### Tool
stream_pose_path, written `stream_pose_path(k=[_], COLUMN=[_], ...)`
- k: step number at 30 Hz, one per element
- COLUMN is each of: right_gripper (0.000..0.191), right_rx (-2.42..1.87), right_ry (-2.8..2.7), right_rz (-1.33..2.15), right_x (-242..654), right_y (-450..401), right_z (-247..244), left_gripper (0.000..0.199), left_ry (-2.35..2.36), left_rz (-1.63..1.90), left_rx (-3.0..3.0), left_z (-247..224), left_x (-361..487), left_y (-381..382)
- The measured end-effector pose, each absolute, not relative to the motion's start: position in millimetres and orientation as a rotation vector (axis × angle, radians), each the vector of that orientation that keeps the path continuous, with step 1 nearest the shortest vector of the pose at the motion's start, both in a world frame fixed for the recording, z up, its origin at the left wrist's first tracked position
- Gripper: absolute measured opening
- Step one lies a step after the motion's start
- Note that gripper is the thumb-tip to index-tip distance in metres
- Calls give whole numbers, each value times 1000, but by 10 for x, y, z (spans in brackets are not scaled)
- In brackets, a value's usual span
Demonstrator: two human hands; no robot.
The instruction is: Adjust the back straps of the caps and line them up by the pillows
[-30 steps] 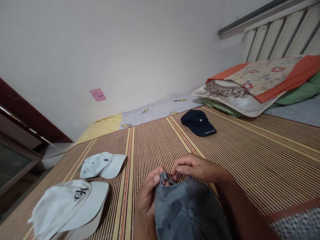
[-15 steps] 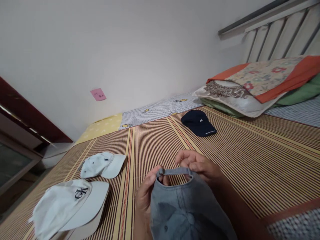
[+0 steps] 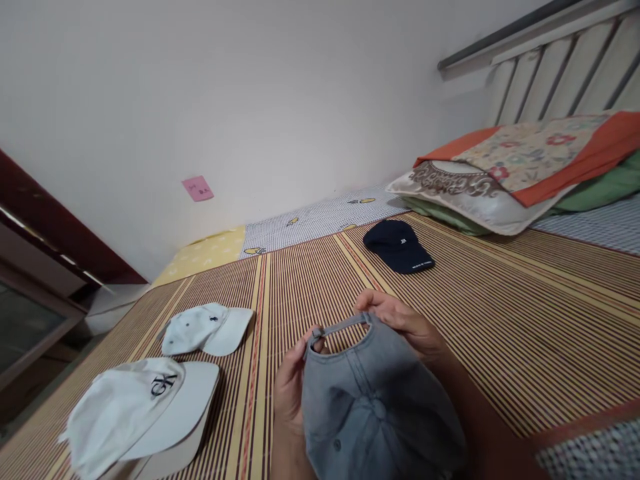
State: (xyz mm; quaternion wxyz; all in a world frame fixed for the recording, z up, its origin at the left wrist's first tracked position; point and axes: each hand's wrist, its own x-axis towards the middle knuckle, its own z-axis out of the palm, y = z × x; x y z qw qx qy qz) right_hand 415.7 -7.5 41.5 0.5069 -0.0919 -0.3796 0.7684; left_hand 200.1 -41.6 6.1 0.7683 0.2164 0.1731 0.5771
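Observation:
A grey cap [image 3: 370, 400] is held low in the middle of the head view, its back opening and strap facing away from me. My left hand [image 3: 293, 377] grips its left edge by the strap buckle. Around the right side of the opening, my right hand [image 3: 407, 323] is closed on the cap, its fingertips at the strap's right end. Two pale caps lie to the left: a small one with a dark logo [image 3: 200, 330] and a larger white one with black letters [image 3: 125, 407], which overlaps a beige brim. Farther off sits a navy cap [image 3: 395, 245].
A striped bamboo mat [image 3: 300, 287] covers the bed. Stacked pillows [image 3: 530, 157] with orange and floral cloth lie at the back right, near a white slatted headboard [image 3: 575, 67]. A pink note [image 3: 197, 189] is on the wall.
The grey cap has tilted and its strap side has risen on the right. My right hand has moved up slightly and now touches the cap's edge.

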Motion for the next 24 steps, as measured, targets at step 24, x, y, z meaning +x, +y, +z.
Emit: stream_pose_path(k=[24], right_gripper=[44], right_rx=[-142], right_ry=[-921], right_rz=[1822], right_x=[4194], right_y=[-42], right_z=[379], left_gripper=[34], left_ry=[377], left_rz=[1212], left_rx=[592], left_z=[69], left_x=[1999], left_y=[-500])
